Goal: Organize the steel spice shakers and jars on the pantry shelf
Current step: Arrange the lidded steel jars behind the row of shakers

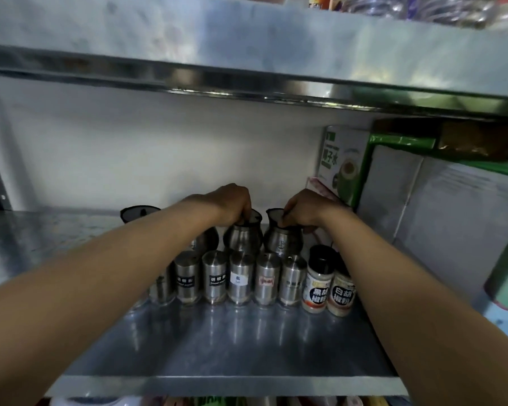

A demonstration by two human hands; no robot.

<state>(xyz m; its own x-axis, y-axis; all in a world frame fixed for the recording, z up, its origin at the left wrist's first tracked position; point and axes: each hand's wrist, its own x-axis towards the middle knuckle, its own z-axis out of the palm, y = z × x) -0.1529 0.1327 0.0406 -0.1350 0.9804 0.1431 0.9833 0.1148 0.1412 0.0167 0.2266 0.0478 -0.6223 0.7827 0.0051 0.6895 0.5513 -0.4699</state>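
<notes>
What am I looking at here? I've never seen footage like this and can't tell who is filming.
A person wears a camera on their head, so you see their own bare arms reaching into a steel pantry shelf. The left hand grips the lid of one round steel jar; the right hand grips a second jar. In front stands a row of steel spice shakers, then two plastic pepper bottles. Cartons sit at the right.

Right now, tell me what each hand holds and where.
Left hand grips the top rim of one steel jar; right hand grips the top of the next jar. Both jars stand on the shelf.
</notes>
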